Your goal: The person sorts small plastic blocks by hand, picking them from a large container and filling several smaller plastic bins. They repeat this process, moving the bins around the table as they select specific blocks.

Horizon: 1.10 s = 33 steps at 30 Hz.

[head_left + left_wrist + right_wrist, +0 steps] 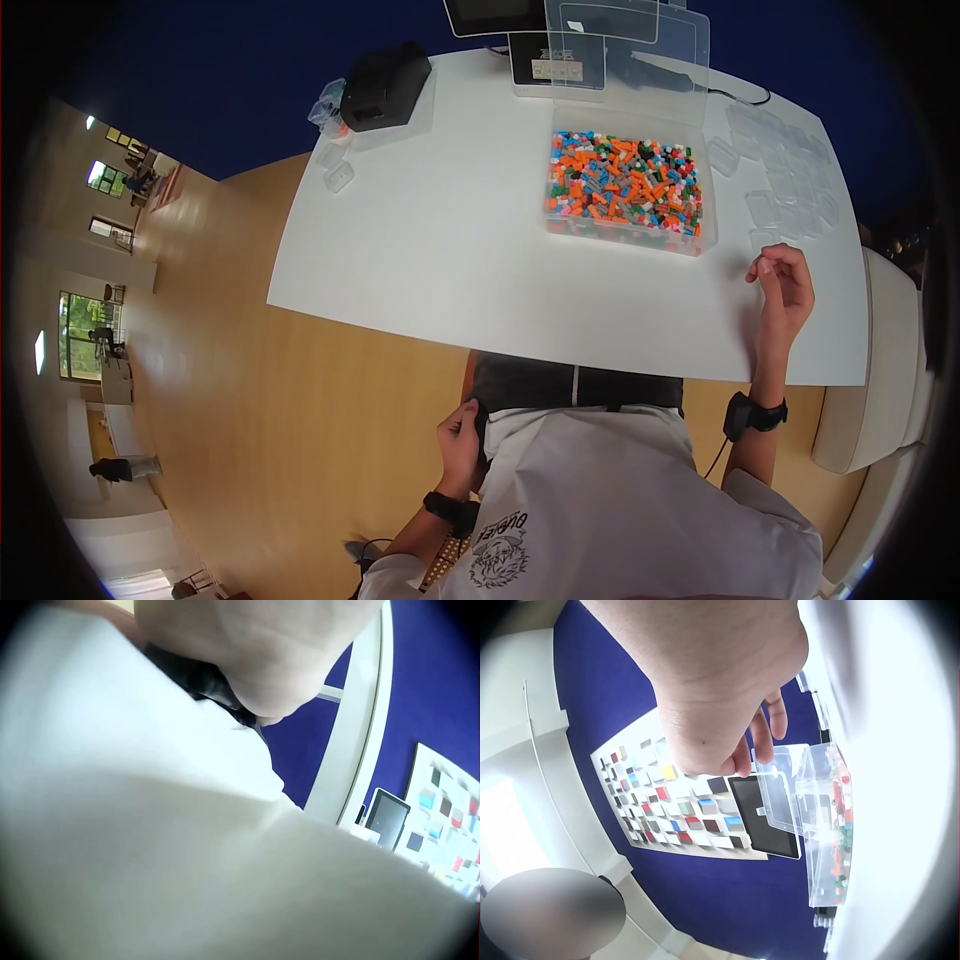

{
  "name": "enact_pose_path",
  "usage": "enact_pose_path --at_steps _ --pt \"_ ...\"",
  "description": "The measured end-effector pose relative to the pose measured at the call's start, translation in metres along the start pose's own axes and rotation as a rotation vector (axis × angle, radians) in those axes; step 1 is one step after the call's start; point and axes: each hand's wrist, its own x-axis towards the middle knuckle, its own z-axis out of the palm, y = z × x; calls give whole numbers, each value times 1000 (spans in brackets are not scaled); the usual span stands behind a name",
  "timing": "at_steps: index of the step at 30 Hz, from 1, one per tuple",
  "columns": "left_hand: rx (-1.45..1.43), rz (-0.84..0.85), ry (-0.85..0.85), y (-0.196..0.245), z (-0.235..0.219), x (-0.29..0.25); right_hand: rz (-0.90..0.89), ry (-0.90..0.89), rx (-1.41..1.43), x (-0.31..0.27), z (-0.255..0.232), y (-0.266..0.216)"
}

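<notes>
My right hand (785, 285) is held over the right part of the white table, its fingers loosely bent and nothing between them. Just beyond its fingertips lies a small clear plastic box (765, 240). In the right wrist view the same hand (727, 697) hangs with bent fingers. At my lap, below the table's front edge, my left hand (460, 440) rests loosely curled against the dark trousers (530, 382). A large clear bin (625, 238) full of small colourful pieces (625, 180) stands left of my right hand, its transparent lid (630, 85) raised at the back.
Several more small clear boxes (790, 180) cluster at the table's right side. A black device (385, 88) sits at the back left, with small clear containers (338, 175) beside it. A screen device (558, 65) stands behind the bin. A pale sofa (885, 350) adjoins the table's right.
</notes>
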Motion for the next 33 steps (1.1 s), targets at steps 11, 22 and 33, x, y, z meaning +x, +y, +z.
enact_pose_path --at_steps 11,22,33 --pt "-76 -151 -342 14 -26 -18 25 -2 25 -5 0 1" --pt "-95 -42 129 32 11 -16 7 -11 27 -7 2 -1" --pt "-485 -339 423 72 19 13 13 -63 -18 -8 7 -8"
